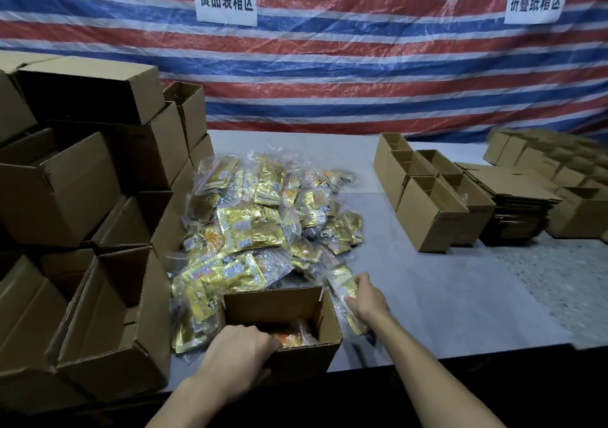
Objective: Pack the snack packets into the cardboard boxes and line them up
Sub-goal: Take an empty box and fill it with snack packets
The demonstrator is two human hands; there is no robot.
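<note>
Early days, I'd say: left hand (241, 345) grips the box (273, 307) rim, right hand (365, 299) holds a packet (341, 283) at 3 o'clock; big pile (260, 220) waits at 12.

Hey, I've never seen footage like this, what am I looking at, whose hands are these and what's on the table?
No machine here: a person wears a camera on the head, so this one picture looks down at their hands. The left hand grips the near wall of an open cardboard box with an orange packet inside. The right hand holds a gold snack packet just right of that box. A pile of packets lies on the grey table, with stacked boxes at the left and empty boxes at the right.
</note>
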